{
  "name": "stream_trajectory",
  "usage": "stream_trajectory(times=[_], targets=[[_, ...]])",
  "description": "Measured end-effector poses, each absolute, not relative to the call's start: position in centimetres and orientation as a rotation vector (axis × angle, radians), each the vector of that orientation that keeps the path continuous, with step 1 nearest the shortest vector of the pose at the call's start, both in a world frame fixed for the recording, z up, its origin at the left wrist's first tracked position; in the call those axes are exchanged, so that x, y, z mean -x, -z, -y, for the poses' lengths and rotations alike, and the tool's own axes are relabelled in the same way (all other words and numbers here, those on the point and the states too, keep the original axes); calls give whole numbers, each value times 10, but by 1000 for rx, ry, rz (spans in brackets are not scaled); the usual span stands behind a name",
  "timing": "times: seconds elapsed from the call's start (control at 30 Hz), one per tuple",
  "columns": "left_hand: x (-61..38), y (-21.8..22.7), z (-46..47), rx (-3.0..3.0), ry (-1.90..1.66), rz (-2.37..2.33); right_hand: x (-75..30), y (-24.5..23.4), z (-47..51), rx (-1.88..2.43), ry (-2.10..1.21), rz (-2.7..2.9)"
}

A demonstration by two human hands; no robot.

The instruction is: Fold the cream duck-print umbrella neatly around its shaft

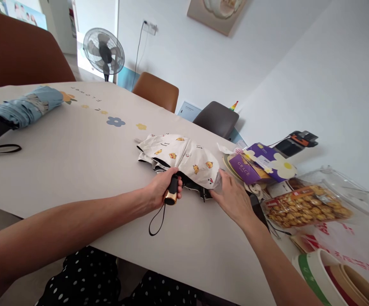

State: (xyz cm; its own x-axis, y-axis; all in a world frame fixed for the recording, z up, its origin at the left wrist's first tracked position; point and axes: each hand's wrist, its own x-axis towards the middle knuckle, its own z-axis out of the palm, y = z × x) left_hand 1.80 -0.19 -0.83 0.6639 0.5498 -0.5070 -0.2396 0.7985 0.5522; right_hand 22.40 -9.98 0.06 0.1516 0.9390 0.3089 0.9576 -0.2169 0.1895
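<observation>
A folded white umbrella (181, 158) with small yellow duck prints lies on the white table (85, 153), close to the near edge. My left hand (162, 187) is wrapped round its black and gold handle (172, 192), from which a black wrist strap (157, 221) hangs. My right hand (232, 196) rests at the right end of the canopy, fingers pinching the fabric there.
A folded light-blue umbrella (25, 108) lies at the far left. Right of my hands are a purple box (257, 163), a bag of snacks (308, 206), a clear plastic bag (340, 182) and stacked bowls (327, 276). Chairs (157, 90) and a standing fan (104, 52) stand beyond the table.
</observation>
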Motion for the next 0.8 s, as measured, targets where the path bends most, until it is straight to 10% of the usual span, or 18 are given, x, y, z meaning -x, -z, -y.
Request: stream_trajectory(times=[0.23, 0.8], targets=[[-18, 10, 2, -476, -437, -736, -228, -19, 96, 2257, 853, 1578], [-17, 2, 8, -418, -401, -683, -118, -93, -41, 1471, -698, 1240]])
